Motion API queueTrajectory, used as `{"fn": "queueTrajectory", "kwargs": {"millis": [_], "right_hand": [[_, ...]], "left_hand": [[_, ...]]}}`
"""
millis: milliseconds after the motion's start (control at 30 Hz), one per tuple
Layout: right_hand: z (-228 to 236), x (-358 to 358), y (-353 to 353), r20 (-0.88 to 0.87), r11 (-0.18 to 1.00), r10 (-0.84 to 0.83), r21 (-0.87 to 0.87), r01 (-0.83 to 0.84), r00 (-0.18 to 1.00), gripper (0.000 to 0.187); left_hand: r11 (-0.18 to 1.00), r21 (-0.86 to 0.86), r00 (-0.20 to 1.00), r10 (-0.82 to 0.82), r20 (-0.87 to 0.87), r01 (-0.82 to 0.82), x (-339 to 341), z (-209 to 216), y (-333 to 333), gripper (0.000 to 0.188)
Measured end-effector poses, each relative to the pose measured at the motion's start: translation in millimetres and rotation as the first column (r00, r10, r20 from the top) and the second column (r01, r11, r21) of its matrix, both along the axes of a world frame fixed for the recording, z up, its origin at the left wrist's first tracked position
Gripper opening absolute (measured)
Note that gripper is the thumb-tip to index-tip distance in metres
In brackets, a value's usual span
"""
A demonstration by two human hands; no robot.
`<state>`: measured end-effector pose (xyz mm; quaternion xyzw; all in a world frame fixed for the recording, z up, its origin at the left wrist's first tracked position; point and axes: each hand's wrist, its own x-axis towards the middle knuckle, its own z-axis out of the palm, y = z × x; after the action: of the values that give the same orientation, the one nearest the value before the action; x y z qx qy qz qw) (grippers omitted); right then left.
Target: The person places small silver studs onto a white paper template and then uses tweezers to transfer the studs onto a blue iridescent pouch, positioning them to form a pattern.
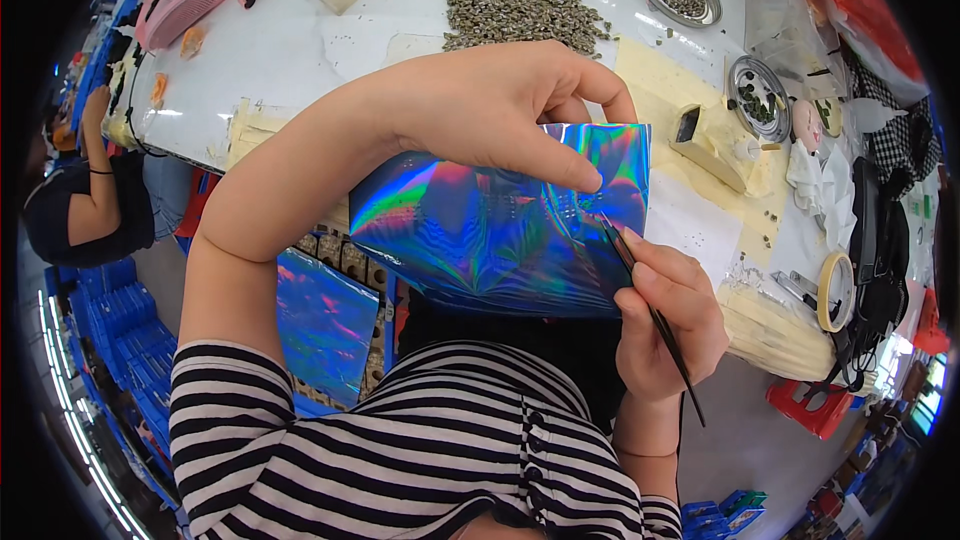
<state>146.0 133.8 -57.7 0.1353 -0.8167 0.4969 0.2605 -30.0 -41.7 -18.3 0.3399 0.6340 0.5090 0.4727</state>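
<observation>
striped sleeves and shirt (400, 440) lie nearest the camera, and just beyond them the shiny blue iridescent sheet (470, 220) spans the space between the person's body and the white table (320, 60), its long axis running roughly left to right, with the right end a little farther from the body. the left hand (545, 115) comes over the sheet's far edge from the left, forearm bent round it, thumb pressed on the face near the right end and fingers passing behind that edge, so it appears clamped there; the fingertips are hidden. the right hand (675, 315) is closed on a slim dark tool (662, 325), thumb and fingers pinched together on its shaft; whether its fine tip is split or single, i cannot tell. that tip matters most, i judge: it points up and leftward, at the sheet's right part, just on the body side of the left thumb, while the shaft slants back down to the right. contact between tip and sheet is too fine to make out. from the right hand, the sheet lies to the left and away from the body; the left thumb is nearer the spot than the right fingers are.
</observation>
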Motion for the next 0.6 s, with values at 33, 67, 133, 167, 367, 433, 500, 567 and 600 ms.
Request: {"fn": "queueTrajectory", "kwargs": {"millis": [33,67,133,167,367,433,500,567,600], "right_hand": [[-0.4,-0.5,-0.3,-0.001,1.0,-0.001,0.002,0.001,1.0,0.028],[-0.6,-0.9,-0.5,-0.001,1.0,-0.004,0.005,0.004,1.0,0.028],[0.3,-1.6,-0.6,0.009,1.0,-0.006,0.017,0.006,1.0,0.028],[0.7,-1.9,-0.7,0.013,1.0,-0.007,0.022,0.007,1.0,0.028],[-0.6,-2.9,-1.1,0.024,1.0,-0.008,0.017,0.008,1.0,0.028],[0.3,-3.5,-1.3,0.02,1.0,-0.005,0.018,0.005,1.0,0.027],[0.2,-3.8,-1.1,0.02,1.0,-0.007,0.022,0.007,1.0,0.027],[0.0,-3.8,-1.2,0.021,1.0,-0.009,0.024,0.008,1.0,0.027],[0.0,-3.8,-1.3,0.02,1.0,-0.009,0.025,0.008,1.0,0.027]], "left_hand": [[1.0,0.004,1.0,0.003,0.019,-0.003,0.0,-0.3,0.0,0.026],[1.0,-0.008,1.0,0.002,0.027,-0.002,-0.4,-0.3,0.1,0.027],[1.0,-0.03,0.999,0.001,0.044,0.001,-1.4,-0.2,0.0,0.028],[1.0,-0.028,0.999,0.002,0.041,0.0,-1.7,-0.5,-0.3,0.029],[1.0,-0.007,0.999,-0.013,0.044,0.014,-3.4,-4.6,-1.2,0.033],[1.0,-0.002,0.998,-0.005,0.062,0.005,-2.9,-4.7,-1.8,0.033],[1.0,-0.021,0.998,0.0,0.068,0.001,-3.2,-3.4,-1.3,0.033],[1.0,-0.029,0.997,0.003,0.072,-0.001,-3.0,-3.2,-1.2,0.033],[1.0,-0.027,0.997,0.004,0.074,-0.002,-2.8,-3.3,-1.2,0.033]]}}
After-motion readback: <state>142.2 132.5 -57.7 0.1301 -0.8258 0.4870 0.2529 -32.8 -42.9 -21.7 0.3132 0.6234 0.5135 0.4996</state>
